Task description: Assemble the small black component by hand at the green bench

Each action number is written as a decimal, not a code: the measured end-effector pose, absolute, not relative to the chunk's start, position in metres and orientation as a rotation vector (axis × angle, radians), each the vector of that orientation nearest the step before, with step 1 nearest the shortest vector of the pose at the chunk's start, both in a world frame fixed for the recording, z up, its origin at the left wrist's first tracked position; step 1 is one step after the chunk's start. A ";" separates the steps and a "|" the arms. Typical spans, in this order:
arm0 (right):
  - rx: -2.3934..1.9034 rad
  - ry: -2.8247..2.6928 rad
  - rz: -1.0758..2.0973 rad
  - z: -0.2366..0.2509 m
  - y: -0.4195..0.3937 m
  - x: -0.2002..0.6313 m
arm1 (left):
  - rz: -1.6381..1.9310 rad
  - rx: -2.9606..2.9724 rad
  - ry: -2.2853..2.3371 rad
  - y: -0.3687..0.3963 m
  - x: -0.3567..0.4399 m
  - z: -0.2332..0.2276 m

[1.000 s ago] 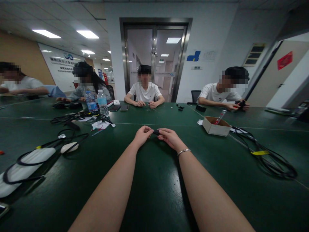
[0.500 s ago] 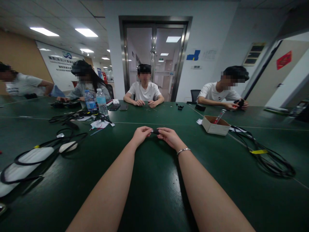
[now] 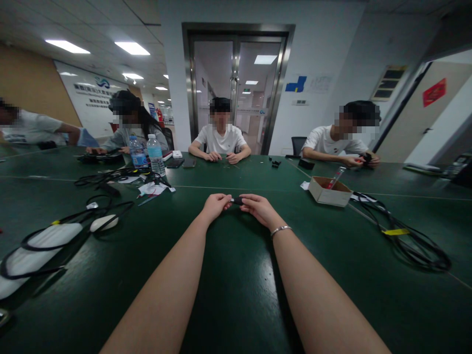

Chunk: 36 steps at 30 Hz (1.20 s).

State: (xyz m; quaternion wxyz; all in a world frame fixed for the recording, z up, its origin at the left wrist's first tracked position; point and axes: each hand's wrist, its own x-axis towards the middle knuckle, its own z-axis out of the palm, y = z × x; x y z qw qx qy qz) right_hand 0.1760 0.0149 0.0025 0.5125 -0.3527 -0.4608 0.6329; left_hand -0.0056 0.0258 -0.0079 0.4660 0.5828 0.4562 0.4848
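While both hands, left hand (image 3: 216, 205) & right hand (image 3: 260, 208), are pinching the small black part (image 3: 238, 200) betw. fingertips, keeping it level w/ even pressure is helping.

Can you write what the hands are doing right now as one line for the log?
left hand: pinching small black part | right hand: pinching same part | surface: green table | nearby: cardboard box

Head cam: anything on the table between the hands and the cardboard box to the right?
Nothing. In the head view, only bare green table lies between the right hand, which pinches the small black part with the left hand, and the cardboard box.
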 end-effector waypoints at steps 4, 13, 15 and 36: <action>-0.843 -1.121 1.511 0.001 0.015 0.176 | 1.177 1.418 1.157 0.025 -0.004 -0.006; -0.841 -1.126 1.519 0.002 0.015 0.176 | 1.143 1.415 1.188 0.020 -0.002 0.000; -0.836 -1.127 1.514 0.002 0.015 0.176 | 1.137 1.411 1.197 0.020 -0.002 0.001; -0.850 -1.128 1.447 0.005 0.012 0.170 | 1.101 1.301 1.267 0.024 0.001 0.000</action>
